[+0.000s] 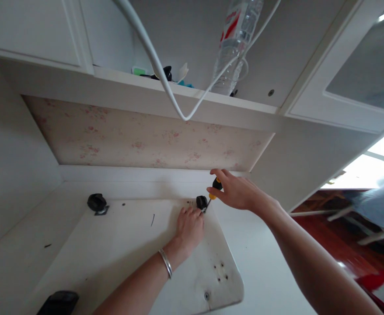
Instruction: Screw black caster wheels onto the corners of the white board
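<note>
A yellow and black screwdriver (217,185) is in my right hand (236,190), its shaft slanting down and left to the base of a black caster (201,201). That caster sits at the upper right edge of a white panel (126,245). My left hand (190,228), with a silver bangle at the wrist, lies on the panel just below the caster, fingertips near the screwdriver tip; whether it pinches anything is too small to tell. Another black caster (97,202) is fixed at the panel's upper left corner.
Overhead, a white shelf (185,91) holds a clear plastic bottle (233,48) and small items. A white cable (159,65) hangs in front of it. A black object (59,302) is at the lower left. Cabinet doors flank the shelf.
</note>
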`<state>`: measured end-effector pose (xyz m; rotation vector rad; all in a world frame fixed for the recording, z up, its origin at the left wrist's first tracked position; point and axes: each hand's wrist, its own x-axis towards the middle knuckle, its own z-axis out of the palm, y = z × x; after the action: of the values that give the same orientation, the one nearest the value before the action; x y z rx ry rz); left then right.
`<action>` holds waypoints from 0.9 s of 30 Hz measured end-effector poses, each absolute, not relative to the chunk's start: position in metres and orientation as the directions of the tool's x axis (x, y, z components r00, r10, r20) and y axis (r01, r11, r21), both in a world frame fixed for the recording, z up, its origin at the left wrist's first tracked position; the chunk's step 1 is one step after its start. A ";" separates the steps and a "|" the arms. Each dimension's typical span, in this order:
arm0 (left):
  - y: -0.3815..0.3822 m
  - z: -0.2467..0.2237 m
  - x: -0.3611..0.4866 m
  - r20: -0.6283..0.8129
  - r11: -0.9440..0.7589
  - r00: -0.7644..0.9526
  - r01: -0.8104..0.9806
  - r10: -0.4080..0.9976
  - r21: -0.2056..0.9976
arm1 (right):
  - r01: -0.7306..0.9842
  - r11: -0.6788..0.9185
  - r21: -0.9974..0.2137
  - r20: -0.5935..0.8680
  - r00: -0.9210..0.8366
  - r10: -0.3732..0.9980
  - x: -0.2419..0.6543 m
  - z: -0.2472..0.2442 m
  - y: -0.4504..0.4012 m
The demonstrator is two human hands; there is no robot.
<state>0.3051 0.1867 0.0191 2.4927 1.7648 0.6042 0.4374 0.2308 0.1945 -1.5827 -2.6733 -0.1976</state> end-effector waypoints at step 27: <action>0.185 0.019 0.306 0.275 -0.340 0.267 0.902 0.924 0.265 | 0.826 0.558 -0.073 0.107 -0.550 0.828 0.440 0.187 0.237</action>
<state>0.3056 0.1855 0.0192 2.4558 1.7718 0.5946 0.4399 0.2367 0.1867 -1.4183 -2.6578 0.0221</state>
